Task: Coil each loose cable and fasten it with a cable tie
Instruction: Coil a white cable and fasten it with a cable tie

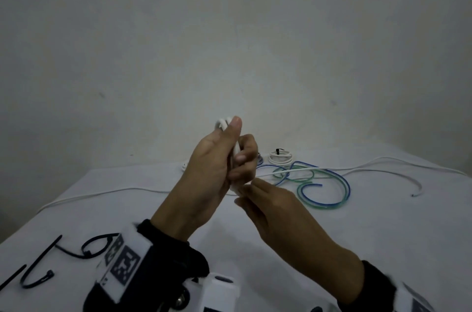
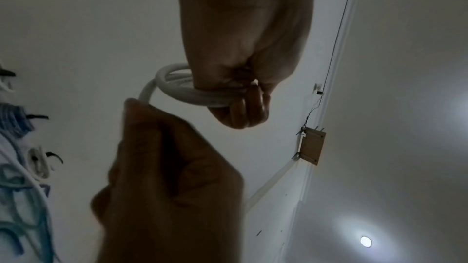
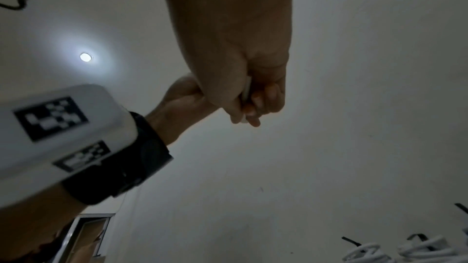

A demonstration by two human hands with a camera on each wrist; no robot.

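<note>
My left hand (image 1: 238,143) is raised above the table and grips a small coil of white cable (image 1: 221,123), thumb pressed along its top; in the left wrist view the coil (image 2: 174,87) loops out from the curled fingers (image 2: 243,111). Just below it, my right hand (image 1: 242,193) pinches the free strand of the same cable. That strand (image 1: 357,171) trails right across the table to its loose end. The right wrist view shows the strand (image 3: 246,91) held between the thumb and fingers of my right hand (image 3: 244,115). Black cable ties (image 1: 94,248) lie at the near left.
Loose blue and green cables (image 1: 324,184) curl on the white table (image 1: 332,222) right of my hands. A tied white coil (image 1: 281,156) sits at the back by the wall. Another white cable (image 1: 102,193) runs toward the left edge.
</note>
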